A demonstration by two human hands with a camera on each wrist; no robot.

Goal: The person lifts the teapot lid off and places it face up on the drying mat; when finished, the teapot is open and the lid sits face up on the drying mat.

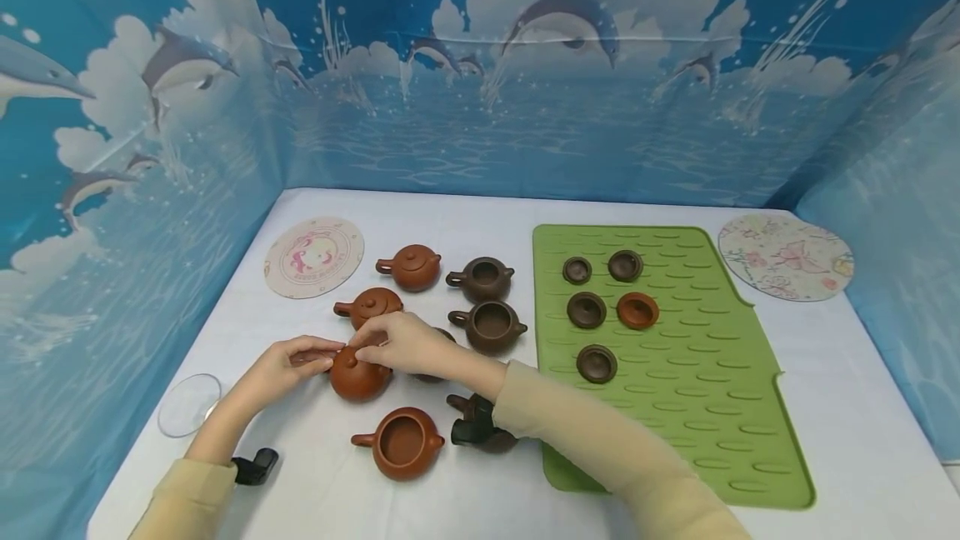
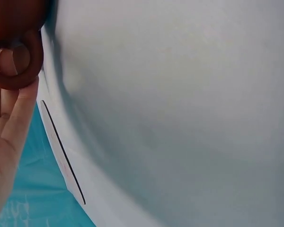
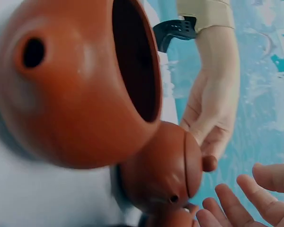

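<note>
Just between both hands (image 1: pixel 281 369) (image 1: pixel 412 344), a lidded teapot (image 1: pixel 360 377), interior hidden.

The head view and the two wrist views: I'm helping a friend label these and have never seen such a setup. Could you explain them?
There is no machine: a person's bare hands, the left grip and the right grip, do the work. The wide picture comes from a camera on the head, looking forward and down; the other two come from wrist cameras, each watching one side's work.

On the white table stand reddish and dark teapots, some lidded, some open. A green mat on the right bears five small lids, four dark and one reddish.

The left grip holds a lidded reddish teapot by its handle. The right grip is close to that teapot, but the right wrist picture shows its fingers open and apart from the knob.
</note>
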